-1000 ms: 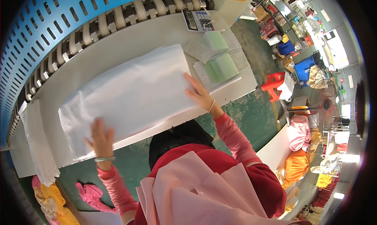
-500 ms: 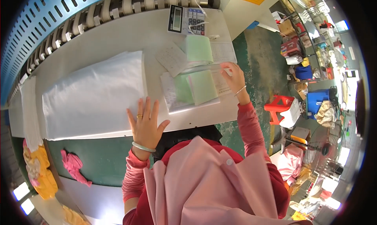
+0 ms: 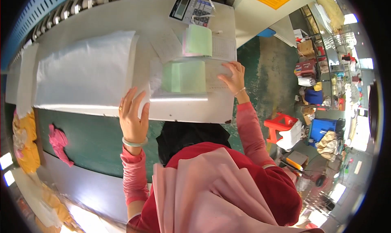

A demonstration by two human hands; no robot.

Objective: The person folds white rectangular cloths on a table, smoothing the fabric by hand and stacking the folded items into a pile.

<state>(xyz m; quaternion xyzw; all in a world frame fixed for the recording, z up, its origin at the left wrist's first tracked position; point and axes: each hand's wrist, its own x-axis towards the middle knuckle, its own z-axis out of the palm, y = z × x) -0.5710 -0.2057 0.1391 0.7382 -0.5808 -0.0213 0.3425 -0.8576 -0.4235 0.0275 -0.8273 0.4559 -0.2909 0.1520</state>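
Note:
My left hand (image 3: 133, 117) is open, its fingers stretched and thumb apart, at the near right corner of a flat stack of white sheet material (image 3: 85, 72). My right hand (image 3: 234, 79) curves over the right side of an open form pad (image 3: 218, 76), thumb and fingers apart with nothing visible between them. Green leaves (image 3: 192, 76) of this pad lie to the left of that hand. Just beyond sits a second pad with a folded-over green sheet (image 3: 199, 41). A loose written slip (image 3: 166, 45) is beside the pads.
A calculator (image 3: 190, 10) with a white cord lies at the table's (image 3: 183, 111) far side. Beyond the edge runs a roller machine (image 3: 81, 4). A strip of white material (image 3: 26, 76) hangs off the left end. On the right floor stands a red stool (image 3: 281, 125).
The whole view has shifted. My right hand has opened from a pinch and come down over the pad's page. The lower pad's raised green leaf now lies flatter. My left hand has turned and its fingers have drawn closer.

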